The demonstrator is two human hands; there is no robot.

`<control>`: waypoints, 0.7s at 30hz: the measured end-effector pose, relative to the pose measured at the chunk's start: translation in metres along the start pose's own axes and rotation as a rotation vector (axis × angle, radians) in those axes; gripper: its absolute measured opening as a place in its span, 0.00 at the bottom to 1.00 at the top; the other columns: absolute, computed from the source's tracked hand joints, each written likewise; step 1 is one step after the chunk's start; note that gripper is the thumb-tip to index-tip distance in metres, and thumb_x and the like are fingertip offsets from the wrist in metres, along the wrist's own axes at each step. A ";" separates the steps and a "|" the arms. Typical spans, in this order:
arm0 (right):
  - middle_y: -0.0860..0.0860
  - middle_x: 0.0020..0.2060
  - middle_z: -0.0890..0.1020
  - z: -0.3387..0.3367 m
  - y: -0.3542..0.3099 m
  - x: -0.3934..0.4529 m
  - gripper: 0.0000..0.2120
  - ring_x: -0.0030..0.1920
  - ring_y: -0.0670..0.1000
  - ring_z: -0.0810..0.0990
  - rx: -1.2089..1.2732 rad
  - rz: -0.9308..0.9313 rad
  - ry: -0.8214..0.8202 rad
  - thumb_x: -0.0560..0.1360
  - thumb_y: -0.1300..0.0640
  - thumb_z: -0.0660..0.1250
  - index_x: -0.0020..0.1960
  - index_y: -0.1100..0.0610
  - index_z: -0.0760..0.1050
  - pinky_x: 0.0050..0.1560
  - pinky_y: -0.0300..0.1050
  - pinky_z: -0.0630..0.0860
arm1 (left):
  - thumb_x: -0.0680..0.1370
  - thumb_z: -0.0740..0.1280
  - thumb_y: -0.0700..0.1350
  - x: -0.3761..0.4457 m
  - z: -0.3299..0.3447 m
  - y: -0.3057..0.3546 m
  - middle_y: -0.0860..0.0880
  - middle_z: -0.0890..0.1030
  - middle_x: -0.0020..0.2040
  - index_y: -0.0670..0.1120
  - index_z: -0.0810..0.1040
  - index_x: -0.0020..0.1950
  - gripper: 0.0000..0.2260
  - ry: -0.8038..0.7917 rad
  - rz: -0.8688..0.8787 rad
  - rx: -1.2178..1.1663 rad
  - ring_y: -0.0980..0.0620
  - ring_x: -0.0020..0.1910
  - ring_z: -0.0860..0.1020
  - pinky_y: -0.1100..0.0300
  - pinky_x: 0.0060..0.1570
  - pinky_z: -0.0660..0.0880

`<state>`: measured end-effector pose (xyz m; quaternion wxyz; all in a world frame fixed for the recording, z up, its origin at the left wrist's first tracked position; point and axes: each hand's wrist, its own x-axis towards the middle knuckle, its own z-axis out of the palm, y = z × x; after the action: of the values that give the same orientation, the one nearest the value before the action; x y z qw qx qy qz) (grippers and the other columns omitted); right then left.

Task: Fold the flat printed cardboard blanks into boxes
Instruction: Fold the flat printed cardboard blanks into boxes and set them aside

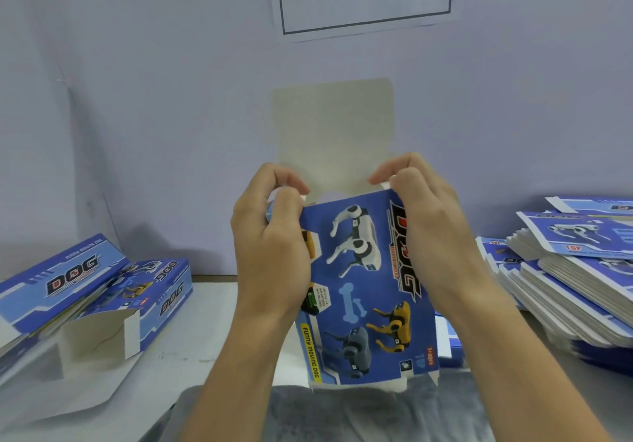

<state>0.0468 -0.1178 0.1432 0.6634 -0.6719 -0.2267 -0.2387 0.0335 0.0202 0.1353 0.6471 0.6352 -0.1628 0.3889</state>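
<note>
On the left of the grey worktop [212,318] we've got a couple of folded blue printed cardboard boxes [102,290]. Our left hand [270,236] and right hand [424,222] are pinching the top corners of the blue dog-print carton [363,287] mid-air, lid flap up. The big stack of flat blanks [575,284] on the right remains, so we're early on.

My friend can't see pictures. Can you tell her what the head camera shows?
Two bare hands, left hand and right hand, hold up a blue toy-dog box, pinching its top corners while its plain lid flap stands open. Folded boxes lie on the left of the white table, a stack of flat blanks on the right.
</note>
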 end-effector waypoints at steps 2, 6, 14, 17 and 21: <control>0.48 0.25 0.70 -0.002 0.001 0.000 0.09 0.26 0.48 0.71 0.055 0.032 0.018 0.72 0.49 0.56 0.47 0.50 0.71 0.25 0.37 0.66 | 0.73 0.56 0.44 -0.002 0.004 0.001 0.44 0.70 0.34 0.48 0.72 0.43 0.06 -0.025 -0.005 -0.034 0.42 0.27 0.67 0.62 0.21 0.64; 0.53 0.31 0.72 -0.004 0.008 -0.002 0.16 0.31 0.53 0.72 0.168 0.120 -0.013 0.69 0.45 0.58 0.57 0.36 0.68 0.29 0.45 0.73 | 0.75 0.59 0.45 0.003 0.001 -0.003 0.47 0.75 0.45 0.55 0.69 0.57 0.11 -0.021 -0.076 -0.090 0.56 0.26 0.69 0.66 0.23 0.68; 0.57 0.40 0.82 0.005 0.018 -0.001 0.12 0.38 0.53 0.83 0.240 0.163 -0.112 0.69 0.44 0.58 0.47 0.43 0.78 0.40 0.51 0.78 | 0.79 0.62 0.46 0.009 -0.008 -0.009 0.43 0.80 0.57 0.50 0.73 0.64 0.13 -0.006 -0.181 -0.003 0.40 0.42 0.82 0.58 0.31 0.77; 0.53 0.35 0.80 0.004 0.020 0.000 0.16 0.34 0.51 0.82 0.228 0.182 -0.073 0.69 0.43 0.58 0.54 0.44 0.74 0.37 0.50 0.77 | 0.73 0.59 0.50 0.009 -0.006 -0.006 0.42 0.79 0.56 0.48 0.73 0.62 0.18 -0.020 -0.169 0.015 0.46 0.38 0.79 0.60 0.28 0.75; 0.48 0.26 0.75 0.003 0.018 -0.001 0.14 0.27 0.47 0.79 0.267 0.201 -0.049 0.69 0.45 0.58 0.53 0.42 0.73 0.29 0.42 0.77 | 0.73 0.59 0.48 0.008 -0.006 -0.006 0.45 0.81 0.50 0.52 0.74 0.55 0.13 -0.062 -0.130 -0.014 0.49 0.37 0.79 0.59 0.30 0.74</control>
<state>0.0571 -0.1152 0.1288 0.7617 -0.6027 -0.2041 -0.1223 0.0410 0.0287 0.1357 0.6701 0.6516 -0.1439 0.3252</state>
